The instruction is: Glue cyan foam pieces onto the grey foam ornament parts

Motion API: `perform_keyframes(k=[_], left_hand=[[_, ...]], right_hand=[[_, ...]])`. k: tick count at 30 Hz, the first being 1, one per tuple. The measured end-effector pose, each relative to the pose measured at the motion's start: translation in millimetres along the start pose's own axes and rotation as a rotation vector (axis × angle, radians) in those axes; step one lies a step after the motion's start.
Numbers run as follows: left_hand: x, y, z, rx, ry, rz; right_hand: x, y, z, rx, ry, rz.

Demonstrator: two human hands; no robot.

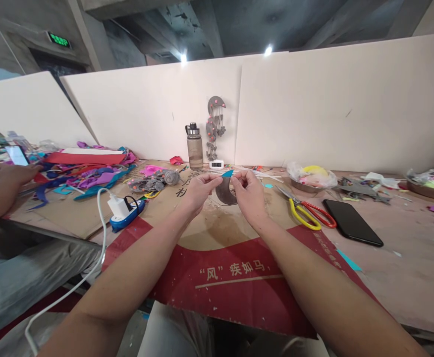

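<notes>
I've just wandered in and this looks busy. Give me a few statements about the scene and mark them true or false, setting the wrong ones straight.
1. A small blue piece and a gray curved piece show between the left hand and the right hand. True.
2. One hand is holding the scissors. False: they lie on the table, beside the black phone.
3. The bottle lies on its side. False: it stands upright.
4. A white charger sits on the blue power strip. True.
5. The scissors have one yellow handle and one red. True.
</notes>
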State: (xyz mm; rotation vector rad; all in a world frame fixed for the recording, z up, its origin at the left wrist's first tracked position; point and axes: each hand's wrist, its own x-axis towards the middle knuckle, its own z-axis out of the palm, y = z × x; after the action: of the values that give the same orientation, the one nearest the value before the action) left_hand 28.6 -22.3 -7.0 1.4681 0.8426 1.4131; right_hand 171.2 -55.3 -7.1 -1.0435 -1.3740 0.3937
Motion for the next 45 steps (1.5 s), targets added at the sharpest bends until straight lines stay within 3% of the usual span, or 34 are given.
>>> perform_keyframes(k=[6,11,26,45], left_hand=[[-2.1,2.6,-0.6,-0.18,-0.128,-0.103],[-4.6,7.5,0.6,-0.286,-0.167,-0.131],[-3.3,4.9,2.2,-0.238,-0.017,-0.128],[-4.2,7.6,3.6,-0.244,-0.007,-0.109]], right_hand=[[0.6,-1.6,-1.5,-0.016,0.014,0.021],[2.0,-1.3,-3.2,-0.006,0.007,0.034],[-2.6,-3.5,-0.5,-0.039,0.003,0.026],[-2.8,2.8,2.4,-0.045,-0.008,0.026]])
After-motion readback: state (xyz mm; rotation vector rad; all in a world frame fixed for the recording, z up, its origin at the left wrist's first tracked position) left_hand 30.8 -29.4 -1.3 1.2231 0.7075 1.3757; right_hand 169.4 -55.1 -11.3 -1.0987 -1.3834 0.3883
